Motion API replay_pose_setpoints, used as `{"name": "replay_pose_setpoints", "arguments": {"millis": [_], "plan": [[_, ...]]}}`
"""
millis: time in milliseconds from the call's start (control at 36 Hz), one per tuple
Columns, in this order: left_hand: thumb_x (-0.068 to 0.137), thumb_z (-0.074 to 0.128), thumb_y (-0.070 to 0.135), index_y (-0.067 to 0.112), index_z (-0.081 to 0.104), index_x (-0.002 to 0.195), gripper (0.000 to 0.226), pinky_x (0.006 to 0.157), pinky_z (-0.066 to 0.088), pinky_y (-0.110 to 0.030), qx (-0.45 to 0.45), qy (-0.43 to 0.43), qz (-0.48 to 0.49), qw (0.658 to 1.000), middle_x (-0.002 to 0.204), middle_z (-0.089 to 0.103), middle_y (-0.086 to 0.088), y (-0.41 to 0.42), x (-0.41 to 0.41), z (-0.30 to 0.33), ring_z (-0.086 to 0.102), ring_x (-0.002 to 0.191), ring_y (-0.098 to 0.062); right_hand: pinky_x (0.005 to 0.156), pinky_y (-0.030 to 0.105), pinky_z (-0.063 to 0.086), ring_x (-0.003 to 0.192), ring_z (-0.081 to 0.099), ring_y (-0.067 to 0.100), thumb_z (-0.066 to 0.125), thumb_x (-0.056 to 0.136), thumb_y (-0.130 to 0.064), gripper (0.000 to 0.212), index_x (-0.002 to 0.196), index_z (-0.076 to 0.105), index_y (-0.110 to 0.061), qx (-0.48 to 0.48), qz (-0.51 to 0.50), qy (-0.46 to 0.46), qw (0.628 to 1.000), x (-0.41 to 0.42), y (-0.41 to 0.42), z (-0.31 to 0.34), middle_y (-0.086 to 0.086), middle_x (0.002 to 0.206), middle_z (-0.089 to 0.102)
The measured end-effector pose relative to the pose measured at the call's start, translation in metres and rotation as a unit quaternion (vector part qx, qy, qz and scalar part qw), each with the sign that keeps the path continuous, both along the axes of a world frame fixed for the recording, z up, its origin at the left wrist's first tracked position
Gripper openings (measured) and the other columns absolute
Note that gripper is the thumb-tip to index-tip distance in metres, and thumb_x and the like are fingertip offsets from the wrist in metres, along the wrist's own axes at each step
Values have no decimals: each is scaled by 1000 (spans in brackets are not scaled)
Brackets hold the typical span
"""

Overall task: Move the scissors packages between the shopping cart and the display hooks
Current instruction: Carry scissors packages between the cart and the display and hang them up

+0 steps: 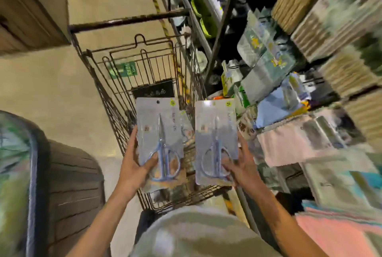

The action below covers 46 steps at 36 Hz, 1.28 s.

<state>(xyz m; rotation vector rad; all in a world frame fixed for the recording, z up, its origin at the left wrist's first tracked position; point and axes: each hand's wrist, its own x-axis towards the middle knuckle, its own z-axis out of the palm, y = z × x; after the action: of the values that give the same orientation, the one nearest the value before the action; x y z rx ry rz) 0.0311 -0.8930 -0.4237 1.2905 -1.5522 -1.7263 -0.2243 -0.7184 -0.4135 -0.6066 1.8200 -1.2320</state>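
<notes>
I hold two scissors packages above the wire shopping cart (115,99). My left hand (135,165) grips the lower left edge of one scissors package (160,128), a grey card with blue-handled scissors, blades pointing away from me. My right hand (240,163) grips the lower right of a second, matching scissors package (216,132). Both cards stand upright, side by side, a small gap between them. More packaged goods lie in the cart beneath them, partly hidden. The display hooks are not clear in the blurred shelving to the right.
Store shelving (289,60) crowded with packaged goods runs along the right, very blurred. The cart's handle bar (128,21) lies at its far end. A dark ribbed object (72,184) sits at the lower left. Beige floor (51,91) stretches left of the cart.
</notes>
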Motion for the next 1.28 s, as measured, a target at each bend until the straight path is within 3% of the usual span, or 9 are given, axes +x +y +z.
{"name": "replay_pose_setpoints", "arguments": {"millis": [111, 194, 278, 389, 639, 750, 917, 1028, 1278], "plan": [[84, 78, 13, 61, 26, 149, 96, 106, 48, -59, -22, 22, -6, 1000, 152, 52, 5, 43, 1, 23, 58, 132, -21, 96, 54, 55, 122, 64, 14, 76, 85, -1, 95, 159, 21, -26, -62, -32, 35, 997, 11, 46, 25, -10, 142, 57], [80, 81, 18, 62, 27, 149, 98, 107, 47, -59, -42, 31, -17, 998, 154, 49, 8, 78, 5, 38, 56, 134, -21, 93, 61, 51, 108, 69, 24, 66, 87, 15, 91, 157, 25, -27, -94, -44, 27, 994, 20, 92, 39, -18, 128, 65], [79, 83, 20, 63, 27, 148, 99, 108, 45, -61, -65, 26, -54, 996, 156, 46, 6, 112, 5, 52, 53, 136, -23, 88, 42, 58, 110, 67, 1, 62, 86, 19, 86, 150, 30, -28, -129, -93, 16, 987, 30, 146, 43, -30, 126, 64], [81, 86, 30, 62, 23, 150, 99, 109, 43, -62, -92, 28, -126, 987, 161, 39, 4, 155, 5, 74, 49, 140, -26, 95, 26, 55, 128, 57, 5, 72, 83, 8, 90, 155, 28, -22, -151, -172, 15, 973, 49, 215, 47, -25, 141, 56], [83, 77, 9, 51, 23, 154, 98, 81, 58, -15, -134, 71, -257, 954, 148, 45, 18, 233, -26, 110, 60, 115, 1, 101, 43, 54, 127, 61, 19, 66, 90, 7, 77, 146, 41, -38, -188, -361, 18, 913, 105, 336, 74, -13, 137, 62], [86, 75, 6, 61, 24, 147, 96, 91, 55, -20, -139, 87, -321, 933, 134, 46, 38, 259, -35, 128, 60, 109, 10, 108, 58, 46, 134, 55, 24, 64, 93, 3, 76, 149, 38, -40, -206, -412, 43, 886, 137, 371, 91, -11, 148, 54], [84, 76, 4, 58, 31, 149, 95, 107, 50, -48, -117, 132, -411, 894, 150, 53, 9, 281, -44, 133, 59, 130, -18, 104, 51, 51, 125, 63, 21, 65, 92, 3, 78, 153, 33, -34, -195, -513, 91, 831, 190, 402, 109, -8, 138, 63], [84, 75, 3, 52, 32, 151, 93, 105, 49, -24, -104, 156, -462, 867, 150, 49, 20, 305, -39, 141, 55, 132, -4, 102, 47, 53, 126, 62, 19, 65, 91, 4, 78, 151, 34, -35, -173, -548, 117, 810, 227, 417, 116, -7, 139, 63], [77, 76, 16, 48, 31, 153, 94, 106, 51, -42, -43, 188, -548, 814, 143, 54, 29, 369, -29, 153, 59, 126, -1, 95, 29, 57, 125, 61, 5, 67, 92, -2, 74, 145, 36, -44, -155, -609, 177, 757, 301, 470, 145, -25, 137, 59]]}}
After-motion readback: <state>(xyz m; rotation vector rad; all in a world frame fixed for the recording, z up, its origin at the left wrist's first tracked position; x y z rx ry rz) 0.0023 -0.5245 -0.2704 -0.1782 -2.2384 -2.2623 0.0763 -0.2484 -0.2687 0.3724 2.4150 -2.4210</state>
